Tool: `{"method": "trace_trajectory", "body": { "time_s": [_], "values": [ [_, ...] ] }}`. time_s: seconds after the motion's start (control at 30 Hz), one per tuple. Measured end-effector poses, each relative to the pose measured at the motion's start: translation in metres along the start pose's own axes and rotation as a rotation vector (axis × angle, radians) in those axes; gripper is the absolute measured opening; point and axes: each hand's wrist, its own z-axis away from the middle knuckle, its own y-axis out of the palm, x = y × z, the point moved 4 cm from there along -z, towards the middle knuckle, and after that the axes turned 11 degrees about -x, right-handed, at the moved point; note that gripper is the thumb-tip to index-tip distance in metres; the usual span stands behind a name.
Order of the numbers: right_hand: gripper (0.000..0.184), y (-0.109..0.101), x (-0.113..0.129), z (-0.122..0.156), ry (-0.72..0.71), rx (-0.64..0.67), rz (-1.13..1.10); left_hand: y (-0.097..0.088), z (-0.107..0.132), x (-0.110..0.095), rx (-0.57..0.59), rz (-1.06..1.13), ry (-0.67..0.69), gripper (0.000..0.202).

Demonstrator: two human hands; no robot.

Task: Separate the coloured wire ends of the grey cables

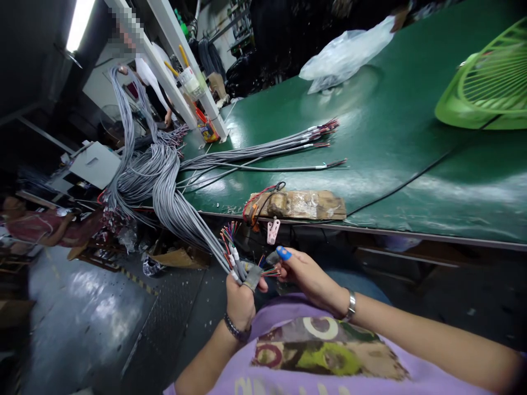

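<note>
My left hand [241,306] is closed around the ends of several grey cables [195,222], with a grey wrap on its thumb. Thin coloured wires fan out of the cable ends above this fist. From one cable, stripped coloured wires [269,272] point right, toward my right hand [307,275]. The fingers of that hand are pinched together at the wire tips, and they wear one blue and one dark finger cover. How many wires sit between these fingertips is too small to tell. The rest of the grey bundle drapes over the table edge to the left.
On the green table [395,181] lie more cables [267,148], a taped wooden block [304,205] with a pink clip [272,231] beside it, a plastic bag [348,55] and a green fan [486,82]. White posts [209,104] rise at the left. Two people are farther off.
</note>
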Motion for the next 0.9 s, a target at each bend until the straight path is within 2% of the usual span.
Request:
{"method": "trace_trajectory", "body": {
  "time_s": [0.13,0.33,0.5,0.67,0.8,0.9],
  "values": [
    [0.048,-0.008,0.006,-0.005,-0.011,-0.029,-0.031,0.002,0.000,-0.004,0.023,0.051,-0.026,0.028],
    [0.039,-0.002,0.016,-0.004,-0.008,0.149,0.113,0.004,0.001,0.000,0.107,-0.067,0.020,0.031],
    [0.029,0.004,0.021,-0.005,-0.066,0.153,0.188,0.003,0.004,0.002,0.158,-0.132,0.034,0.034],
    [0.031,0.014,0.018,-0.002,-0.064,0.247,0.180,0.003,0.005,-0.001,0.238,-0.178,0.037,0.031],
    [0.034,0.006,0.020,-0.007,-0.125,0.086,0.182,0.002,0.004,0.000,0.204,-0.149,0.035,0.030],
    [0.037,-0.004,0.020,-0.010,-0.050,-0.016,0.113,0.001,0.003,0.002,0.183,-0.125,0.031,0.029]
  ]
}}
